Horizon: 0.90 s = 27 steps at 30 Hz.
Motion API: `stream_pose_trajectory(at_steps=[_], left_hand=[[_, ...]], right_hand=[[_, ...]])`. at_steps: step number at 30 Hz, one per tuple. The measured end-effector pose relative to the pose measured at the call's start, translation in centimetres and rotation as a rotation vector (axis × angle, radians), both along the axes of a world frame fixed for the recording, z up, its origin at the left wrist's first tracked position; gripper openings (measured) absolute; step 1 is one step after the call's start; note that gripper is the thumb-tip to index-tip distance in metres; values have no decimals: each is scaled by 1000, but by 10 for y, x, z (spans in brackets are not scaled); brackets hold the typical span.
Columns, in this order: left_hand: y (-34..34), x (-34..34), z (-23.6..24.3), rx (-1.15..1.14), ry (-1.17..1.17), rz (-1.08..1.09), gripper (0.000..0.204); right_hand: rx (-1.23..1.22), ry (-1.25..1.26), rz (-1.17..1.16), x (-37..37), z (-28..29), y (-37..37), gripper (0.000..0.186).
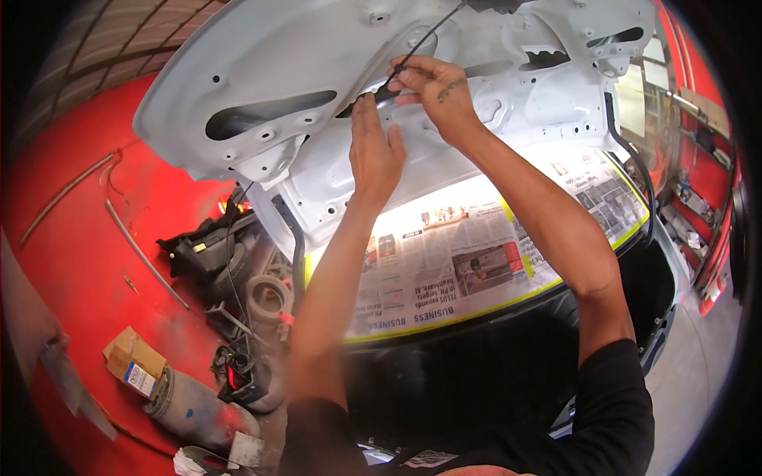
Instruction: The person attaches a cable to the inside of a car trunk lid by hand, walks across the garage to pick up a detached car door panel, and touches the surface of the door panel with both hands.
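The pale grey, raised trunk lid (262, 67) shows its inner side, with several cutouts. A thin black wiring harness (432, 33) comes down from the top of the lid to a cutout in the middle. My right hand (444, 99) pinches the harness beside that cutout. Close by on the left, my left hand (376, 155) has its fingers stretched up to the cutout's edge, thumb apart. Its fingertips touch the lid near the dark end of the harness; what lies behind them is hidden.
Newspaper (425, 274) edged with yellow tape covers the rear window below the lid. Under it gapes the dark trunk (468, 381). To the left are a cardboard box (133, 361) on a grey cylinder (194, 408), and piled parts (270, 297). Shelves (698, 190) line the right.
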<state>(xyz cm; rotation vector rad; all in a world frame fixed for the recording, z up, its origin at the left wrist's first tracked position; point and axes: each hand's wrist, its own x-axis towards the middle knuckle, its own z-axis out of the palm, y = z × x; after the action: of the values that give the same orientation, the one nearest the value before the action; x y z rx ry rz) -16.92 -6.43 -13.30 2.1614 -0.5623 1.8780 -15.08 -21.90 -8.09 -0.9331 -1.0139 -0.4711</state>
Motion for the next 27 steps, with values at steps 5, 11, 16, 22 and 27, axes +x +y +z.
stream_pose_trajectory(at_steps=[5, 11, 16, 22, 27], left_hand=[[-4, -23, 15, -16, -14, -8, 54], [-19, -38, 40, -87, -32, -45, 25], [-29, -47, 50, -249, -24, -164, 10], [-27, -51, 56, -304, -126, -228, 11], [-26, -55, 60, -342, -83, -258, 13]], right_hand=[[14, 58, 74, -16, 5, -1, 28], [44, 50, 132, -22, 4, -1, 29], [85, 122, 140, -37, 9, -5, 27], [96, 83, 222, -44, 16, -6, 27], [130, 105, 232, -44, 19, -6, 24]])
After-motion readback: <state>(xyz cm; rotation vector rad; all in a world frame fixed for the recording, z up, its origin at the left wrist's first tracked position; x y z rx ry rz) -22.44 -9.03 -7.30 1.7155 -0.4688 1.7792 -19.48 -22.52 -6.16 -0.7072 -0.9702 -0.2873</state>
